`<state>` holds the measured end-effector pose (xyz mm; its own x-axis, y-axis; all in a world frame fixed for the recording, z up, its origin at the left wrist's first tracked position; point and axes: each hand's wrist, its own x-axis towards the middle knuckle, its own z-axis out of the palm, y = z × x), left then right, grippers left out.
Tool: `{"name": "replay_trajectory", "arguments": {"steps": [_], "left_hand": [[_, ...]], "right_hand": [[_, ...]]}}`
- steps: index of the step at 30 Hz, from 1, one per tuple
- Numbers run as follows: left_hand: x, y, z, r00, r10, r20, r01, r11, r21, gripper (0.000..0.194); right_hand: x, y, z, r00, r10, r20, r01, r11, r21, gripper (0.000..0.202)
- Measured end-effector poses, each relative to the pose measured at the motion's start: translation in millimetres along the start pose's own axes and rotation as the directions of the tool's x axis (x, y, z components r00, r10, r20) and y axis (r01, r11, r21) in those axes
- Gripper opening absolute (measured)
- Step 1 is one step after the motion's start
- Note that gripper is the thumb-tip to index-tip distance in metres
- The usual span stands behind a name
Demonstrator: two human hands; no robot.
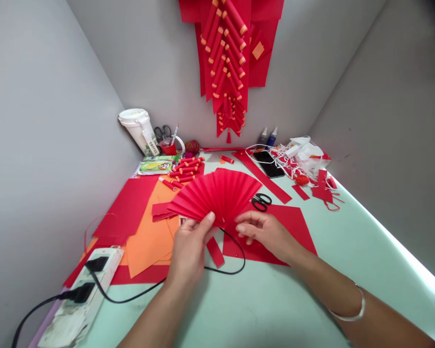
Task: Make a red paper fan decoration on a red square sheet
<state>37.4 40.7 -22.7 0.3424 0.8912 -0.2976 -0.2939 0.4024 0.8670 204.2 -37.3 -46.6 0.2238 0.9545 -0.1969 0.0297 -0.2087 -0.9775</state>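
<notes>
While left hand [191, 244] pinches pleated red paper fan [217, 193] at lower-left edge, thumb on top, right hand [266, 233] half-curled, seemingly empty, just beside fan's base. Fan over desk [275, 299], roughly midway between side edges. Likely light, crease-prone; best held at gathered base.

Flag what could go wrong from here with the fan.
Only the left hand seems to grip the fan, so its pleats might slip or spread unevenly. The looped cable passes under the left forearm and could snag it. The scissors lie by the fan's right edge and might catch the paper.
</notes>
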Motion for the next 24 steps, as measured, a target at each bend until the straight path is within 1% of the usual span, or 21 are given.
{"name": "replay_trajectory", "arguments": {"steps": [1,3,4,6,9,13,20,22,24], "left_hand": [[1,3,-2.1,0.997,0.065,-0.028,-0.066,0.997,-0.026,0.029],[3,10,-5.7,0.988,0.139,-0.060,-0.143,0.988,-0.054,0.026],[4,12,-6.9,0.985,0.154,-0.071,-0.159,0.985,-0.064,0.024],[3,16,-8.0,0.986,0.147,-0.081,-0.153,0.985,-0.081,0.021],[2,17,-7.5,0.989,0.127,-0.075,-0.134,0.985,-0.106,0.018],[0,15,-6.8,0.990,0.121,-0.069,-0.129,0.985,-0.115,0.018],[2,17,-5.3,0.990,0.118,-0.083,-0.128,0.983,-0.134,0.014],[2,17,-5.5,0.990,0.120,-0.079,-0.130,0.982,-0.138,0.014],[2,17,-6.0,0.989,0.124,-0.080,-0.134,0.981,-0.137,0.014]], "right_hand": [[-3,-3,-4,0.999,-0.015,0.030,0.019,0.991,-0.130,0.022],[-12,-6,-11,0.995,-0.046,0.092,0.078,0.920,-0.385,0.012],[-17,-5,-13,0.991,-0.057,0.123,0.110,0.868,-0.484,0.007],[-26,-1,-14,0.983,-0.062,0.172,0.155,0.787,-0.598,0.009],[-36,9,-9,0.969,-0.063,0.238,0.206,0.739,-0.642,0.017],[-39,17,-4,0.950,-0.078,0.302,0.262,0.728,-0.634,0.023],[-39,18,-7,0.938,-0.077,0.338,0.293,0.695,-0.656,0.032],[-41,19,-8,0.942,-0.080,0.326,0.290,0.681,-0.672,0.033],[-43,21,-11,0.953,-0.087,0.290,0.269,0.683,-0.679,0.033]]}}
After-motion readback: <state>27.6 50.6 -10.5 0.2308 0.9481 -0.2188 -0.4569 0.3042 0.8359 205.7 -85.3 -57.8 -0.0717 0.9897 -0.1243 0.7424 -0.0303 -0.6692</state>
